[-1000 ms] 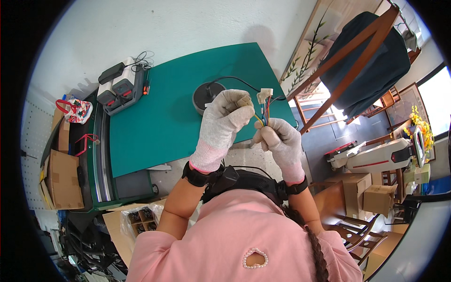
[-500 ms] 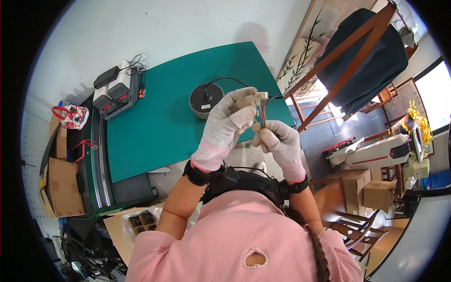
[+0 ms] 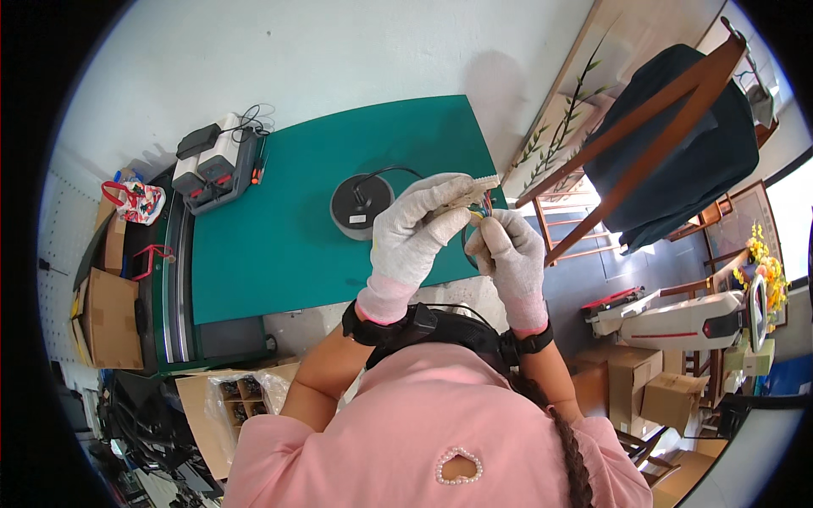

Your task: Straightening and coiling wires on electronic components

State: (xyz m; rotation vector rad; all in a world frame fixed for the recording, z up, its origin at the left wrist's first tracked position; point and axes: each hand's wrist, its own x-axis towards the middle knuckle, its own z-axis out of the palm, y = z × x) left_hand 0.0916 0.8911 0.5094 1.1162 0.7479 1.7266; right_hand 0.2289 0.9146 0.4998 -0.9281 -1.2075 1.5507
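- The pale plug point(image 3: 486, 183) is at the fingertips of the gloved left hand point(image 3: 413, 227), right of the frame's centre and above it.
- The left hand is closed around the plug, whose visible end sticks out to the right, its long side appearing to slant slightly upward.
- The gloved right hand point(image 3: 511, 247) sits lower and to the right, thumb and finger pinched on thin coloured wires point(image 3: 482, 210).
- The wires bridge the small gap below the plug; the left hand is nearer the plug, the right just beneath it.
- Left of both hands, a round black device point(image 3: 345, 206) rests on the green bench point(image 3: 271, 262); its black cable point(image 3: 391, 169) disappears behind the left hand.
- Fingers hide most of the plug and the wire ends; the wires' seating cannot be made out.
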